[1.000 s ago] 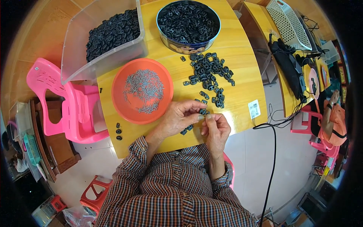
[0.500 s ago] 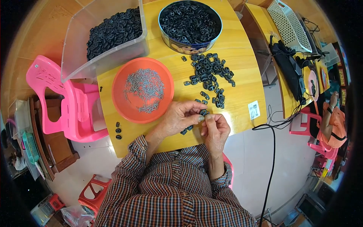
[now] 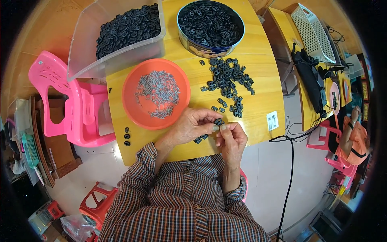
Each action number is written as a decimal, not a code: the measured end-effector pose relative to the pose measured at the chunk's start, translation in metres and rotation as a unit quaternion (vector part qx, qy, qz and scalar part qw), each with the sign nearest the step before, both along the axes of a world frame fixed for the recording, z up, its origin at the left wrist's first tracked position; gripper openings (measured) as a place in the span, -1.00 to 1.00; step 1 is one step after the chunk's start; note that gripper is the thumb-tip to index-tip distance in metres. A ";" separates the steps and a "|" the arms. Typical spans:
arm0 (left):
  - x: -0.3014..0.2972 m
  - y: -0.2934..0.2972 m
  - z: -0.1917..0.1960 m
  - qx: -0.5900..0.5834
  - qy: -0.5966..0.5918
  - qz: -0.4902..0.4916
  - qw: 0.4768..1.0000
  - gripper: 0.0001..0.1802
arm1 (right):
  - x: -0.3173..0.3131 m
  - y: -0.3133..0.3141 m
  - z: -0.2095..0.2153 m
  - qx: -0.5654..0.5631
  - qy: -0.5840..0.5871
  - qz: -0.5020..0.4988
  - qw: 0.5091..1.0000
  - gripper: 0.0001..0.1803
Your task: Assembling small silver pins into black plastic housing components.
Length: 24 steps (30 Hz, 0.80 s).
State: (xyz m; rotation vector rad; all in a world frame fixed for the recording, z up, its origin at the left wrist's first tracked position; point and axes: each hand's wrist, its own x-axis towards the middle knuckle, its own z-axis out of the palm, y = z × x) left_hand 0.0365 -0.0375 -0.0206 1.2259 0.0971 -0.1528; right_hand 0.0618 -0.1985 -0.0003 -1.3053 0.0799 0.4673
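Head view, the only view. Two hands are at work over the near edge of a yellow wooden table [image 3: 258, 76]. The left hand [image 3: 192, 126] and the right hand [image 3: 230, 139] meet fingertip to fingertip, thumbs and forefingers narrowed into a pinch on one small black plastic part [image 3: 218, 122]. The part sits just above the table's near edge, between the two hands. It is largely covered by the fingertips; its long axis and the way it points cannot be told.

Containers number three. One round orange plastic dish [image 3: 156, 93] lies left of centre and holds a loose heap of small grey metal pins, too many to count. One round metal tin [image 3: 211, 27] at the far edge is filled with black plastic parts. One clear rectangular plastic tub [image 3: 117, 38] at the far left corner is likewise filled with black parts and overhangs the table's left edge.

Loose stock: one scattered pile of black parts [image 3: 227, 78] lies on the bare table between the tin and the hands, roughly forty pieces, not exactly countable. Two or three black pieces [image 3: 200, 138] lie just under the left hand's fingers. Three black pieces [image 3: 127, 136] lie in a short row at the near left corner, well apart from the hands.

One pink plastic chair [image 3: 64, 105] stands touching the table's left side. One white label [image 3: 272, 120] lies near the right edge.
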 end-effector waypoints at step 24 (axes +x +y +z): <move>-0.003 0.015 0.003 0.045 -0.036 -0.056 0.997 -0.71 | 0.012 -0.015 -0.007 0.063 0.085 0.119 0.987 -0.94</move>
